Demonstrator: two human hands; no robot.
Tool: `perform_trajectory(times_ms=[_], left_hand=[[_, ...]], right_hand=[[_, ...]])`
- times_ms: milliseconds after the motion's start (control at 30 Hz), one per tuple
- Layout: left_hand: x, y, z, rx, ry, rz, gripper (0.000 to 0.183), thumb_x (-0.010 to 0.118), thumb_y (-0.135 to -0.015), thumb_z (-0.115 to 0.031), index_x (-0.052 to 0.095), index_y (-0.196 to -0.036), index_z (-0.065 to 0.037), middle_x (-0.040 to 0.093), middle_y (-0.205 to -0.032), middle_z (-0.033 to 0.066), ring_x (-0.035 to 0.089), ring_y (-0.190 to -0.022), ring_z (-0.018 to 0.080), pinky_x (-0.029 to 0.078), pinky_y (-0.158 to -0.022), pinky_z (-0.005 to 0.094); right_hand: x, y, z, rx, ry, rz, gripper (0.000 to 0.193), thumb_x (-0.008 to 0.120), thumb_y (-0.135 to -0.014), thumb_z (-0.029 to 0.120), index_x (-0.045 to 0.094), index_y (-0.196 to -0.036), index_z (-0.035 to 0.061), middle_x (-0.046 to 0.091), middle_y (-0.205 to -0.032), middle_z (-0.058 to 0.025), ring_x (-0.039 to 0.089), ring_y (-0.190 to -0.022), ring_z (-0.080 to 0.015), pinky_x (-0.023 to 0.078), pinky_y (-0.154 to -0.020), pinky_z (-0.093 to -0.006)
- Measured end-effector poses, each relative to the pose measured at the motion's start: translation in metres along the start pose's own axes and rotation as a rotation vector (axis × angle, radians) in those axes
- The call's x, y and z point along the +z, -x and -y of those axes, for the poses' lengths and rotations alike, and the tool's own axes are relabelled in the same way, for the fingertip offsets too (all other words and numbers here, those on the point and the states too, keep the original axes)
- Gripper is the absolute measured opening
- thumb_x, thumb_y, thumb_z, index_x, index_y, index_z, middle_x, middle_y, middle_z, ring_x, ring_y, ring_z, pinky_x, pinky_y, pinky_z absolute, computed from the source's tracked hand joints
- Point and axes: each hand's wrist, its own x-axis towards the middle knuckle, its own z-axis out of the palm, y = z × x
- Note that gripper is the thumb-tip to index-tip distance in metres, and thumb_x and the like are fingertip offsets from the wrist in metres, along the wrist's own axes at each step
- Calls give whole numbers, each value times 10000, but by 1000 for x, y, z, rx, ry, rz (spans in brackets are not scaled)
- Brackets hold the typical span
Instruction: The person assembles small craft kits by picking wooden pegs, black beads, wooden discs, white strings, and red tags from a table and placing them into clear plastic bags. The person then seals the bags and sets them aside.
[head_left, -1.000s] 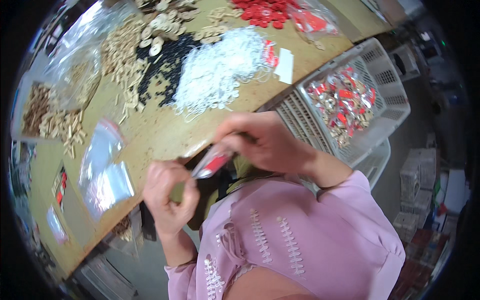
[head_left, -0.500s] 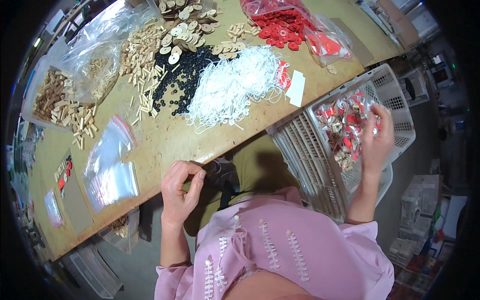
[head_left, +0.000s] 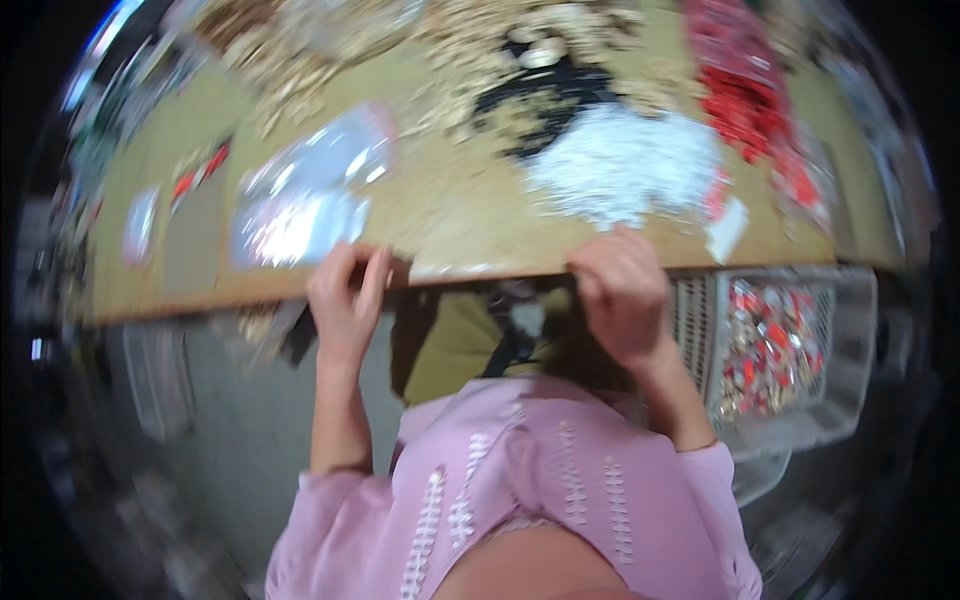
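My left hand (head_left: 343,295) is at the table's front edge, beside a stack of clear zip bags (head_left: 300,225). Its fingers are loosely bent, with a gap between thumb and forefinger and nothing visible in it. At the same edge, just below a heap of white cord loops (head_left: 625,165), is my right hand (head_left: 625,295). Its fingers bend downward and motion smears them, so whether they hold anything is unclear. A white plastic basket (head_left: 850,370) at the right contains several small clear packets (head_left: 768,350) with red and wooden pieces.
Behind the cords lie black beads (head_left: 560,90), wooden pieces (head_left: 455,60) and red discs (head_left: 738,110). A white card (head_left: 727,230) rests near the table edge. Left of the zip bags are a grey-brown card strip (head_left: 193,235), a row of small parts (head_left: 200,170) and a small clear packet (head_left: 140,225).
My right hand has come away from the basket to the table edge, and its fingers have bent. My left thumb and forefinger have parted. The whole view has turned toward the table's left.
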Motion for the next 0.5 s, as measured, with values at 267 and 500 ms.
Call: perform_trajectory(times_ms=[267,500], left_hand=[[-41,-23,67,-16,-296,-196,217,815,-849,-206,681,-897,-43,648,-797,56,568,-714,226,480,-697,364],[-37,-28,76,-120,-115,-211,190,723,-948,-177,710,-901,7,648,-728,72,596,-679,162,482,-653,328]], right_hand=[[36,19,-11,300,-473,35,53,674,-918,-54,688,-951,-16,694,-896,-116,660,-879,-254,515,-819,-344],[33,17,-11,345,-469,76,77,623,-947,-48,683,-985,-17,684,-902,-114,645,-871,-249,510,-804,-337]])
